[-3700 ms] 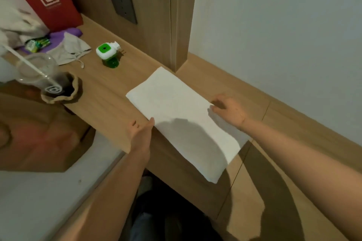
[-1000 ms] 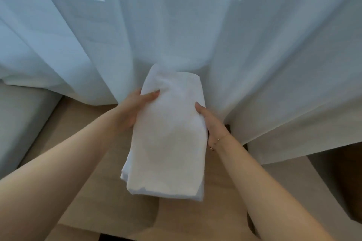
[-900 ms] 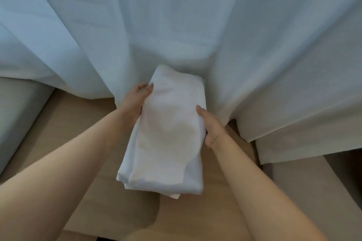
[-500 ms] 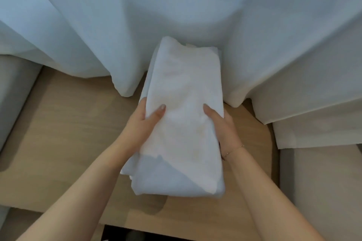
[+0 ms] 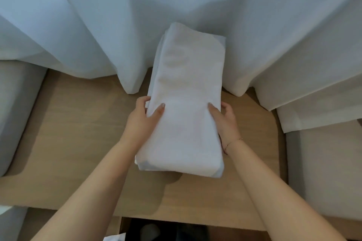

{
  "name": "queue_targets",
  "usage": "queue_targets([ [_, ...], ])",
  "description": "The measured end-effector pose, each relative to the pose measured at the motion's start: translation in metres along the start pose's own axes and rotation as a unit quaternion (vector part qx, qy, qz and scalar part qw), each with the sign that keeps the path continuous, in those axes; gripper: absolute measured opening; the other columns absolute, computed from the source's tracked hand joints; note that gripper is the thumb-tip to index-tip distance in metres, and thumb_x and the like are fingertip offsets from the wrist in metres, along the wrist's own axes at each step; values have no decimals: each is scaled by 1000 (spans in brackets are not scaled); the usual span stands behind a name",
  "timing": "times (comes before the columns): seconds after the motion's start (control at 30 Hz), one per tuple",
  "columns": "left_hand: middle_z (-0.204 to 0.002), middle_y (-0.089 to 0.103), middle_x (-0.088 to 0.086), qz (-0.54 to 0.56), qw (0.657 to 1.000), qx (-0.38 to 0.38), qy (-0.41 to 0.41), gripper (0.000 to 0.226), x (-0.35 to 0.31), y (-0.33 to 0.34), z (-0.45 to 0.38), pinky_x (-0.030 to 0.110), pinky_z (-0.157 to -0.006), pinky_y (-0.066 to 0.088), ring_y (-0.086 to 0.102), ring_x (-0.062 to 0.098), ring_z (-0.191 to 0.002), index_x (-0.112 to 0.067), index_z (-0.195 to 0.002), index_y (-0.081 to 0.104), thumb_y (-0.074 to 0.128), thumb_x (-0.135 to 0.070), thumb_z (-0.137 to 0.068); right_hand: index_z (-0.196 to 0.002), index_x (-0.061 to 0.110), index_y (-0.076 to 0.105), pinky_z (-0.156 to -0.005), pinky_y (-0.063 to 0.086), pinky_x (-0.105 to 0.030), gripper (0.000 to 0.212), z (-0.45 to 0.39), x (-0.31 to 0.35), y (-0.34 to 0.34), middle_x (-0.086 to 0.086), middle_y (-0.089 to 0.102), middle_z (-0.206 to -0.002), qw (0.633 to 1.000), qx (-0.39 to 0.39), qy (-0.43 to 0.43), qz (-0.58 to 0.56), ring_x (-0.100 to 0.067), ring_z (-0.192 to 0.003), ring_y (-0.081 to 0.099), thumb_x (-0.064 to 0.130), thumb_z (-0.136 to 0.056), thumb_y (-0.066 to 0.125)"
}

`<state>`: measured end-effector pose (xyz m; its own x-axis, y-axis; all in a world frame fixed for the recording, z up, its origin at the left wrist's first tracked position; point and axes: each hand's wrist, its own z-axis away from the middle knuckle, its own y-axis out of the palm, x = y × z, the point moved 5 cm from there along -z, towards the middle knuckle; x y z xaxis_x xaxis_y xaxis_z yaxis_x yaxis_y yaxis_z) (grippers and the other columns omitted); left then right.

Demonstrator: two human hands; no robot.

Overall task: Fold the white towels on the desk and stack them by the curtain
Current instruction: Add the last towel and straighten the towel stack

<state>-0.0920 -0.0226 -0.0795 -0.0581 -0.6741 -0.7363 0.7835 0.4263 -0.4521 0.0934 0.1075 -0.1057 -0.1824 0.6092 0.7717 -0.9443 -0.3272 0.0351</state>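
A stack of folded white towels (image 5: 186,103) lies on the wooden desk (image 5: 78,133), its far end pushed up against the sheer white curtain (image 5: 117,15). My left hand (image 5: 143,119) grips the stack's left edge, thumb on top and fingers at the side. My right hand (image 5: 223,121) grips the right edge the same way, thumb on top. A thin bracelet shows on the right wrist. The stack's near end sits a short way in from the desk's front edge.
Grey cushioned seats flank the desk, one at the left (image 5: 15,113) and one at the right (image 5: 323,172). Heavier white curtain folds (image 5: 303,94) hang over the right seat. A dark gap (image 5: 176,231) opens below the desk's front edge.
The towel I was folding on the desk earlier now lies on the stack by the curtain. Over the last second the stack came down onto the desk and my hands slid to its sides.
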Motion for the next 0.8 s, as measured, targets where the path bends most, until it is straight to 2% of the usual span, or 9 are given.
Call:
queue_targets([
  [0.07, -107, 55, -8, 1, 1000, 6, -10, 52, 14, -3, 22, 31, -74, 51, 59, 9, -93, -23, -128, 36, 58, -52, -91, -128, 26, 38, -68, 57, -28, 45, 16, -14, -8, -2, 66, -107, 1000, 15, 27, -4, -15, -88, 67, 31, -91, 65],
  [0.17, -101, 58, -5, -29, 1000, -6, 6, 45, 27, -2, 56, 37, -75, 52, 60, 14, -91, -16, -112, 42, 59, -52, -89, -133, 31, 28, -64, 55, -22, 58, 43, -33, -17, 2, 61, -114, 998, 54, 34, 27, -15, -95, 65, 31, -89, 66],
  [0.27, -93, 60, -3, -41, 997, -16, 56, 35, 32, 3, 74, 24, -61, 46, 59, 10, -82, -14, -101, 54, 57, -48, -93, -139, 27, 23, -75, 55, -27, 69, 60, -43, -22, 2, 58, -118, 992, 80, 33, 95, -16, -98, 64, 32, -87, 68],
  [0.37, -85, 60, -4, 19, 995, -46, 85, 33, 22, -4, 69, 11, -53, 40, 56, 6, -71, -10, -95, 56, 57, -43, -95, -138, 15, 33, -77, 56, -23, 58, 56, -21, -18, 4, 61, -115, 987, 53, -70, 131, -6, -92, 64, 24, -91, 65],
  [0.47, -85, 58, -9, 52, 988, -78, 121, 29, 13, -14, 53, 15, -59, 43, 55, 4, -72, -13, -96, 56, 60, -41, -94, -129, 9, 41, -80, 55, -19, 40, 46, 1, -7, 6, 61, -108, 980, 26, -169, 103, -2, -91, 63, 14, -94, 60],
  [0.57, -80, 52, -8, -1, 994, -58, 98, 30, 35, -5, 46, 20, -55, 38, 50, 8, -69, -13, -86, 50, 59, -41, -94, -130, 6, 43, -82, 55, -19, 41, 35, -20, -4, 5, 60, -108, 972, 24, -168, 162, 0, -89, 61, 17, -95, 60],
  [0.67, -71, 42, -6, -27, 992, -72, 98, 40, 52, -5, 48, 23, -53, 30, 38, 10, -60, -18, -70, 38, 62, -43, -91, -125, 7, 49, -88, 54, -26, 37, 29, -42, -9, -1, 62, -112, 973, 9, -154, 172, -12, -96, 63, 22, -94, 62],
  [0.73, -62, 31, -4, -19, 992, -79, 95, 51, 55, -10, 49, 25, -51, 23, 28, 11, -54, -19, -62, 30, 66, -45, -87, -122, 8, 52, -83, 54, -21, 33, 31, -43, -8, -1, 63, -109, 971, -1, -165, 171, -12, -94, 63, 22, -94, 63],
  [0.8, -54, 21, -4, -2, 994, -65, 91, 60, 55, -12, 50, 26, -49, 17, 20, 12, -49, -20, -55, 22, 67, -46, -86, -119, 8, 56, -76, 53, -15, 26, 34, -32, -9, 3, 64, -101, 965, -17, -197, 173, -3, -86, 63, 18, -95, 60],
])
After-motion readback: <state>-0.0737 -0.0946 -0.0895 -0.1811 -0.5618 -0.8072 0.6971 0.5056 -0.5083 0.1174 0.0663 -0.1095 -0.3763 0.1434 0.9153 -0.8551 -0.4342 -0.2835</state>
